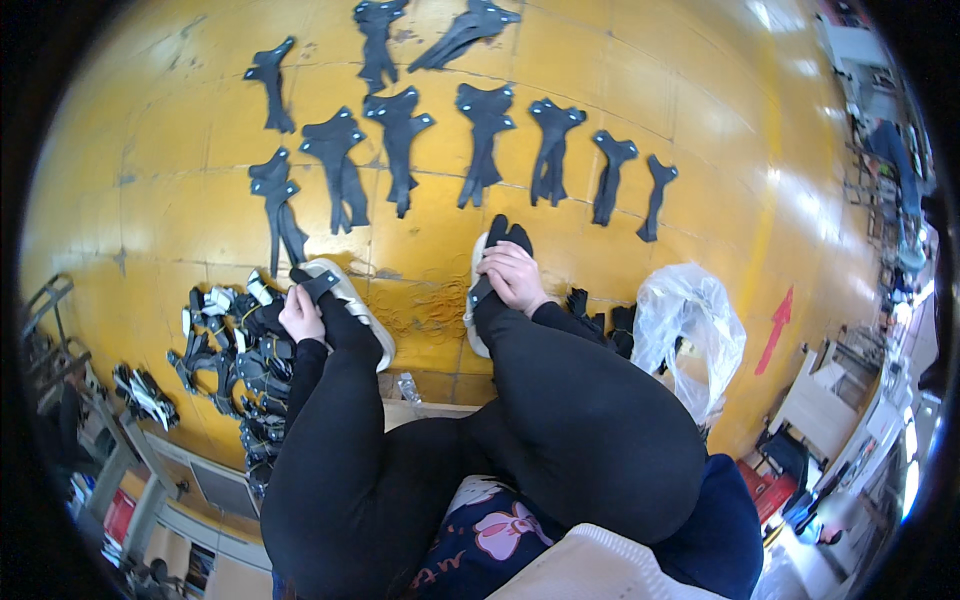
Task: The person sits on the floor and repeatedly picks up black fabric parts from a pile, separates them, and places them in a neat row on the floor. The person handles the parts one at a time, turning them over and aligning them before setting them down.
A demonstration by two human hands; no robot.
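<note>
Both of my feet, in black split-toe socks, stand in pale sandals on the floor. Around my left foot runs a black strap (320, 287) with a small light stud. My left hand (301, 316) is closed at the strap's outer end, beside the left sandal (362, 312). My right hand (514, 277) lies over the top of my right foot, fingers bent and close together; what is under them is hidden. Just below that hand, a dark band (480, 292) with a light stud shows at the inner side of the right sandal (476, 330).
Several black fabric straps (398, 145) with light studs lie spread across the yellow floor (190, 210) ahead. To the left is a heap of black-and-white strapped gear (262, 355). Black gloves (590, 312) and a clear plastic bag (690, 325) lie right of my right leg.
</note>
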